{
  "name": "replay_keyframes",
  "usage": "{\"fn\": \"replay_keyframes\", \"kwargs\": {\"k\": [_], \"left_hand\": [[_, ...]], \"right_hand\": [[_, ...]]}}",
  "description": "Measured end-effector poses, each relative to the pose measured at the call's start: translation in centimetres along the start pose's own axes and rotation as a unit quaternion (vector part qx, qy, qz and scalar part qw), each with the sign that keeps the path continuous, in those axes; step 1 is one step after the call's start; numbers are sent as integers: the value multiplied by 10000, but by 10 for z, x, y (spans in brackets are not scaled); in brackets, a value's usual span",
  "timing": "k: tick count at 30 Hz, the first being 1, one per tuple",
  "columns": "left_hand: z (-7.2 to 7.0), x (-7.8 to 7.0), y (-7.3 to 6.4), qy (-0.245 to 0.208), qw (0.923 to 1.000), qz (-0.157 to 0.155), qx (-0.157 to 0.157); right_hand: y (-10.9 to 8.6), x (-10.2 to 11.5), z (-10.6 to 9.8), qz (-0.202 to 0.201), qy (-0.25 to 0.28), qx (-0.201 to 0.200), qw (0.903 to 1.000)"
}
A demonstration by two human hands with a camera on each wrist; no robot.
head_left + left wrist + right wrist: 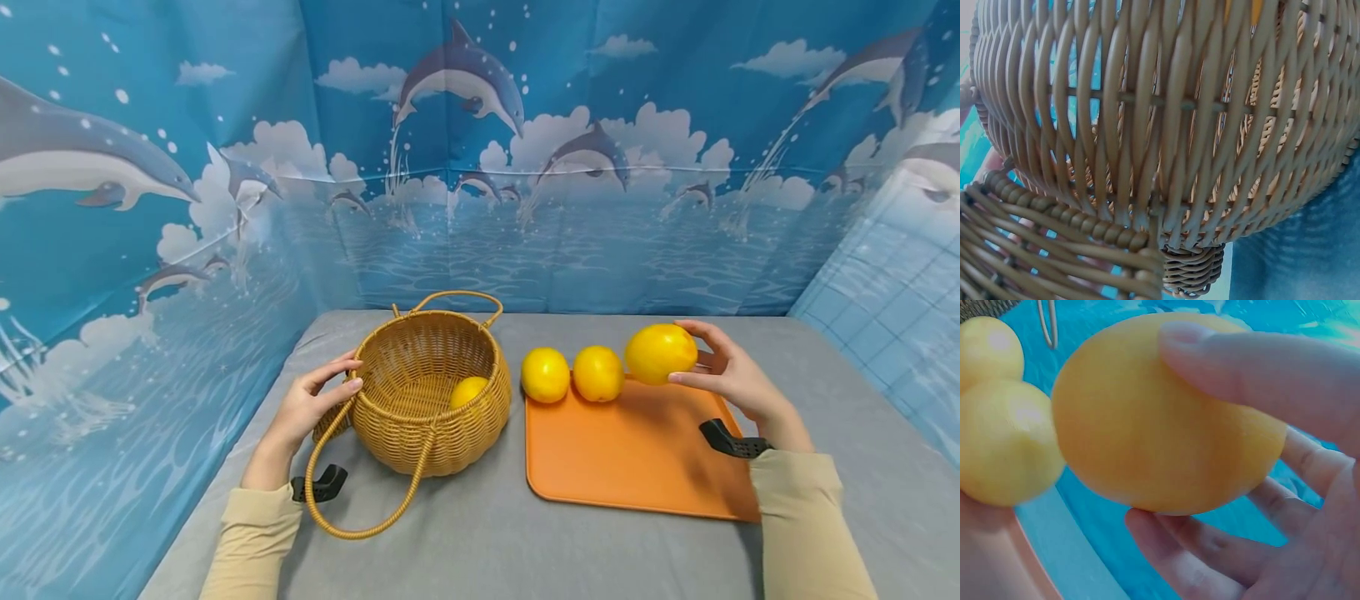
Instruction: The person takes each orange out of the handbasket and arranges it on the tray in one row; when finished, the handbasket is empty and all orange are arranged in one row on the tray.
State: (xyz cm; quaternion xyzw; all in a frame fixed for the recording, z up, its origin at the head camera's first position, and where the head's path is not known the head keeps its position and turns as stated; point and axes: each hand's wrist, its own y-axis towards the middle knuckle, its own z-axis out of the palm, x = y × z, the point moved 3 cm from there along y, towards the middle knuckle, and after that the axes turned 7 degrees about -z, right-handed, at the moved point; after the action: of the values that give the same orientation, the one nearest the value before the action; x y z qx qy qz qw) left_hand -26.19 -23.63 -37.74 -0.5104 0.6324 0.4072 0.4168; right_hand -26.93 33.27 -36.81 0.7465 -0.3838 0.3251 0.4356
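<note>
The left hand (318, 402) was found extended forward to the left side of the wicker basket (431, 442), its thumb and fingers pinching the rim. The right hand (723, 371) was raised over the far right part of the orange tray (615, 458), with the thumb on the near side of the held fruit (660, 354) and the fingers round its far side; that yellow fruit was lifted, with a shadow on the tray beneath. Both forearms, in beige sleeves (802, 500), reached in from the near side, the right one crossing the tray's right edge. Two yellow fruits, the left fruit (545, 375) and the middle fruit (598, 373), sat side by side at the tray's far left edge, left of the held one. A further yellow fruit, the basket fruit (468, 392), lay inside the basket against its right wall. The basket's mouth faced up; its near handle (360, 534) looped outward toward the person. A strip of grey worktop (480, 542) separated basket from tray and widened toward the near side. The worktop's far edge met a dolphin-printed curtain (510, 242).
</note>
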Motion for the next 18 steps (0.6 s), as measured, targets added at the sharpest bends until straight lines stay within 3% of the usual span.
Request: {"fn": "replay_keyframes", "kwargs": {"k": [13,18], "left_hand": [[-1,-1,0,-19,10000,-71,-12],[0,-1,0,-41,10000,-42,-8]], "right_hand": [[-10,-30,-9,1043,-770,543,9901],[-13,-37,-8,1287,-685,701,9868]]}}
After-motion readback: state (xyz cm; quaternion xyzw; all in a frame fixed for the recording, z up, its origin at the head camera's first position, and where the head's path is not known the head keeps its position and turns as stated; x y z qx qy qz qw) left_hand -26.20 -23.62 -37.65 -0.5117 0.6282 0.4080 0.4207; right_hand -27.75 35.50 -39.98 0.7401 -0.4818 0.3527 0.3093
